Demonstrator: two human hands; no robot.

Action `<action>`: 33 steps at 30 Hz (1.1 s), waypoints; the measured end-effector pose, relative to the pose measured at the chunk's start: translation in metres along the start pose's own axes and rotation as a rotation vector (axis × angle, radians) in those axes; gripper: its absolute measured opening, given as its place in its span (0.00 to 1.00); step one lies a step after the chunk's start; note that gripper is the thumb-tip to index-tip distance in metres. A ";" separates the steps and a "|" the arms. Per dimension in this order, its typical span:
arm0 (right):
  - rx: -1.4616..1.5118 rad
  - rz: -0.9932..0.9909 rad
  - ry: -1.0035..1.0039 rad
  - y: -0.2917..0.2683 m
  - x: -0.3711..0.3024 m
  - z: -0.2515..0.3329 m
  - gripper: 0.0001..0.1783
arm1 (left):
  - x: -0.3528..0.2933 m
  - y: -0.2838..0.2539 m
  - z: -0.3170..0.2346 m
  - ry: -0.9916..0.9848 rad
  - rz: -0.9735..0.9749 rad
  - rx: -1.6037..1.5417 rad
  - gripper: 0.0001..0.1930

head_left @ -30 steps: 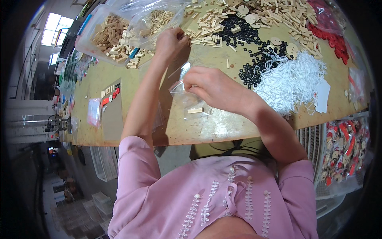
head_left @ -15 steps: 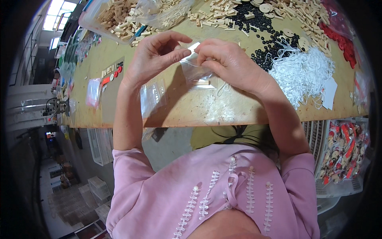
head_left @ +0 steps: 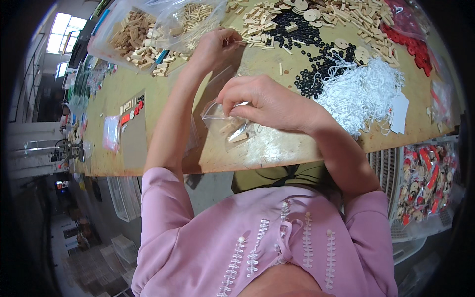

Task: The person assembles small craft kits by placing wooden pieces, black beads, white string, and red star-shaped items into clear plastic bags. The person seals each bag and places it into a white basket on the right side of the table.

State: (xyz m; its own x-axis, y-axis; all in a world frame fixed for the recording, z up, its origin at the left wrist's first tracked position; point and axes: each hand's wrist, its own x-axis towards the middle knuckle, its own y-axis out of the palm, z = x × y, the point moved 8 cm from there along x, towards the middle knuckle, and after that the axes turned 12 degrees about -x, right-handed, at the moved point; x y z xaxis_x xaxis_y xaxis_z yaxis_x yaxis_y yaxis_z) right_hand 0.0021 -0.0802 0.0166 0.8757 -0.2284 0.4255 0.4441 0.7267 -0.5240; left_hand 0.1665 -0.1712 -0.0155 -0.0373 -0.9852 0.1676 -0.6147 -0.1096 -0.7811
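Held in my right hand is a small clear zip bag, its mouth facing left. Pale wooden pieces, among them a small wooden block, show through the plastic at its lower end. My left hand reaches to the back of the table, at the edge of the pile of wooden pieces. Its thumb and fingers are curled together, and a thin pale stick shows at the tips; whether it is gripped is unclear. More clear bags lie partly hidden behind my left forearm.
Black beads, a heap of white strings and red pieces cover the right side. A plastic bin of wooden blocks stands back left. On the left lies a board with sample parts. A basket of filled bags sits lower right.
My left hand has left the bag and moved up and away to the wooden pieces. My right hand has drawn the bag nearer and to the left. The whole view has shifted slightly.
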 end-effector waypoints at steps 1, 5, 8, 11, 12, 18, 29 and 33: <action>-0.005 -0.004 -0.001 -0.001 0.000 0.000 0.03 | 0.008 0.005 0.007 -0.008 0.039 0.005 0.10; -0.005 -0.084 -0.041 -0.003 0.000 0.002 0.03 | 0.025 0.020 0.023 -0.072 0.175 -0.038 0.09; -0.007 -0.119 -0.061 -0.004 -0.001 0.004 0.03 | 0.029 0.021 0.031 -0.101 0.276 -0.031 0.11; -0.009 -0.127 -0.066 -0.005 -0.002 0.002 0.03 | 0.031 0.021 0.030 -0.167 0.398 0.036 0.13; -0.008 -0.130 -0.072 -0.005 -0.001 0.003 0.03 | 0.030 0.022 0.032 -0.201 0.438 0.058 0.14; -0.033 -0.123 -0.029 -0.005 0.000 -0.005 0.04 | 0.013 0.019 0.025 -0.239 0.413 0.054 0.12; -0.085 -0.052 0.203 -0.009 0.000 -0.025 0.04 | -0.082 -0.046 -0.029 -0.260 0.042 -0.656 0.10; -0.120 -0.008 0.160 -0.005 0.001 -0.021 0.03 | -0.102 -0.038 -0.047 -0.179 0.050 -0.691 0.09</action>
State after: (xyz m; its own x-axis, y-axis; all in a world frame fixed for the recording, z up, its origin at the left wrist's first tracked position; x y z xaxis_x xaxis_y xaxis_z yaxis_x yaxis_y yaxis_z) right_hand 0.0045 -0.0981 0.0038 0.8869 -0.3404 0.3124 0.4620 0.6446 -0.6092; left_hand 0.1566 -0.0600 0.0258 0.0150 -0.9999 -0.0055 -0.9764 -0.0134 -0.2155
